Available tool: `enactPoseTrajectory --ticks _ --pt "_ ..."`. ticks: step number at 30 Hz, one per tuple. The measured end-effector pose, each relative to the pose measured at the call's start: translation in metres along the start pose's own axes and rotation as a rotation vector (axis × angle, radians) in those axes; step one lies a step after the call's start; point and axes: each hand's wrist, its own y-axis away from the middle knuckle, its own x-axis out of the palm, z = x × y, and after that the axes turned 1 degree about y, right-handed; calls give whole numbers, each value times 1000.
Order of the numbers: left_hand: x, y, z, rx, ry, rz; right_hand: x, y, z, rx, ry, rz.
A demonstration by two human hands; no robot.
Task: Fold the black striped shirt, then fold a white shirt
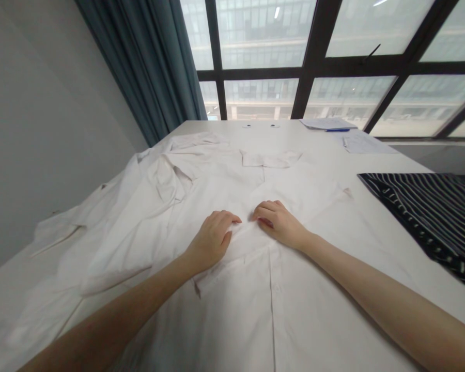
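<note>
A white shirt (232, 310) lies spread on the white table, its collar (265, 159) toward the window and its button front running down the middle. My left hand (213, 240) rests on the cloth near the centre, thumb and fingers apart around a raised fold. Just to its right, my right hand (275, 222) is on the same fold, fingers curled down and closed against the cloth. A narrow gap separates the fingertips of both hands. What the right fingertips pinch is partly hidden.
More crumpled white garments (139, 196) cover the left side of the table. A black-and-white striped cloth (430, 217) lies at the right edge. Papers (327, 123) with a blue pen (338, 130) sit at the far right, before the windows. A blue curtain (151, 62) hangs at left.
</note>
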Motion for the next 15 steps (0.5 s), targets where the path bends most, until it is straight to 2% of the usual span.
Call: enactPoseTrajectory --ticks 6,15 --pt "1 2 -2 7 -92 0 1 0 -1 -138 -74 7" --pt "3 4 1 45 -170 54 0 1 -3 -38 27 -42"
